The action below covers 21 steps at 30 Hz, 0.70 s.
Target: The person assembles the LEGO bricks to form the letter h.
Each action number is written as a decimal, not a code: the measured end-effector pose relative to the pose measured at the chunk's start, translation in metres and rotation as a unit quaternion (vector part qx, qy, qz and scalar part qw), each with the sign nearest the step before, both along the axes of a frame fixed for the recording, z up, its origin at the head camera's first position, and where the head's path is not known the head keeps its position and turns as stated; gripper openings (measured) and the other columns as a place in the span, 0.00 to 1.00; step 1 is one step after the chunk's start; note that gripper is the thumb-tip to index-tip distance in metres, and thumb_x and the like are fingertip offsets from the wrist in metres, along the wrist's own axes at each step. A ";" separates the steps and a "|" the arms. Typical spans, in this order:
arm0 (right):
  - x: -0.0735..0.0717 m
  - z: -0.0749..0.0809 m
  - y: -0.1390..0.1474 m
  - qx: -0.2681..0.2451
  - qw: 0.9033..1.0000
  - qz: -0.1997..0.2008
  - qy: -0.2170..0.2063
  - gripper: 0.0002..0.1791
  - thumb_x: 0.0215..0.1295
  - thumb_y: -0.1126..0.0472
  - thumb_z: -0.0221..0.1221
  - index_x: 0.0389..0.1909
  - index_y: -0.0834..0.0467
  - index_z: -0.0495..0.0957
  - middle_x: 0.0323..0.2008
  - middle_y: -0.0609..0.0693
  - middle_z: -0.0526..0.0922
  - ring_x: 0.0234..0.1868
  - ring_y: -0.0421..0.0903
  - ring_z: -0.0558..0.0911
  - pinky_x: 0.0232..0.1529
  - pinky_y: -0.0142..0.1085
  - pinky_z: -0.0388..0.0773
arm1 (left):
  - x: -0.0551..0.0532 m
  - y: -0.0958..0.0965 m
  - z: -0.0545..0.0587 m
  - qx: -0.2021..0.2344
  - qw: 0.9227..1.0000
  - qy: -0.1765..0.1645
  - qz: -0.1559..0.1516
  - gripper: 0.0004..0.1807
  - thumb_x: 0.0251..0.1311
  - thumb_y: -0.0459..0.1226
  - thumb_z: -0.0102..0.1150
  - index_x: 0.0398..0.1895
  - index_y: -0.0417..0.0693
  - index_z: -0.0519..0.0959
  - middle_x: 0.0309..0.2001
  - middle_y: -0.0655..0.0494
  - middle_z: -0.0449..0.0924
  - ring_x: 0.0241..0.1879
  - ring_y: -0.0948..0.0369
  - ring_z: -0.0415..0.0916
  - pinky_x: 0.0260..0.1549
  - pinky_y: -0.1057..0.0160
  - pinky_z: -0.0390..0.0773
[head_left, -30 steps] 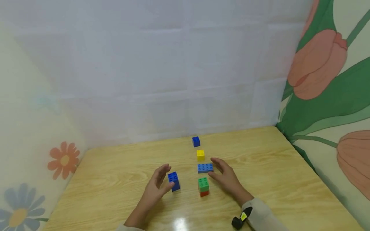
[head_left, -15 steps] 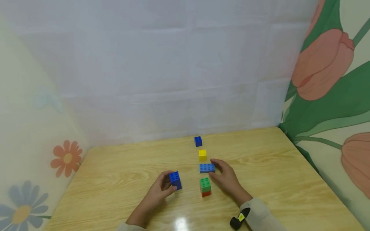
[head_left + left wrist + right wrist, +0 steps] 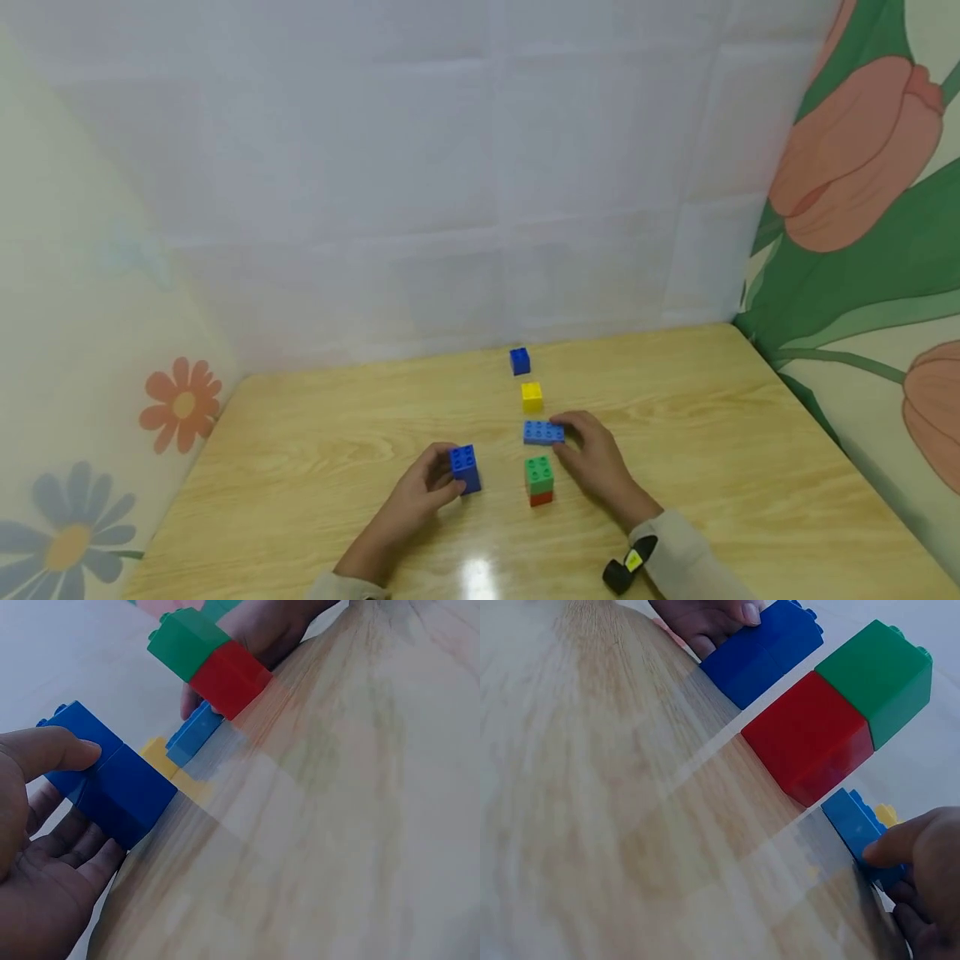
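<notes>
My left hand (image 3: 422, 493) grips a stack of two dark blue bricks (image 3: 466, 470), thumb on the near side and fingers behind. In the left wrist view the stack (image 3: 124, 791) stands on the table, its seam showing below the thumb. My right hand (image 3: 596, 460) pinches the right end of a flat light blue brick (image 3: 542, 432) with eight-stud top, thumb in front and fingers behind. In the right wrist view that thumb presses the side of the light blue brick (image 3: 853, 825). Between the hands stands a green brick (image 3: 538, 472) on top of a red brick (image 3: 541, 498).
Behind the light blue brick sit a yellow brick (image 3: 532, 397) and, farther back, a small dark blue brick (image 3: 520, 361). The wooden table (image 3: 337, 433) ends at a white cloth backdrop (image 3: 420, 208). A black strap device (image 3: 628, 567) is on the right wrist.
My left hand has closed around the dark blue stack. The right fingers have moved in onto the end of the light blue brick. The head view has shifted slightly.
</notes>
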State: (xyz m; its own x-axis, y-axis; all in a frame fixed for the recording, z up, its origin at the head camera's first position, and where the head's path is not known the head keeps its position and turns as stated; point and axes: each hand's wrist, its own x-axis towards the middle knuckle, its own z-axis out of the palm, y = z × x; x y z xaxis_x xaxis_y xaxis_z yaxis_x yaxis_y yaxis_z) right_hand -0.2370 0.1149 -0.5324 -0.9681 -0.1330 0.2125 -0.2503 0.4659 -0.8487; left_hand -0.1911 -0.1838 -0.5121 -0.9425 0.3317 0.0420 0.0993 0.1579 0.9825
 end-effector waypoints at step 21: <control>0.008 0.002 0.003 -0.062 0.996 -0.013 0.064 0.16 0.60 0.62 0.68 0.48 0.47 0.82 0.48 0.39 0.79 0.53 0.40 0.78 0.56 0.32 0.76 | 0.007 0.018 -0.001 -0.006 0.999 -0.028 -0.044 0.27 0.61 0.36 0.65 0.60 0.41 0.66 0.58 0.43 0.73 0.60 0.49 0.70 0.60 0.64 0.71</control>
State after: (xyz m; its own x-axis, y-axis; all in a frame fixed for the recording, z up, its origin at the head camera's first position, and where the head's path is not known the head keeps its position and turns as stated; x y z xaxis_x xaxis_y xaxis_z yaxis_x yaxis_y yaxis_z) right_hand -0.2294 0.1184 -0.5304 -0.9348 -0.0735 0.3474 -0.3493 0.3665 -0.8624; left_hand -0.1838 -0.1660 -0.5133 -0.9108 0.4127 -0.0153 0.0576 0.1636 0.9848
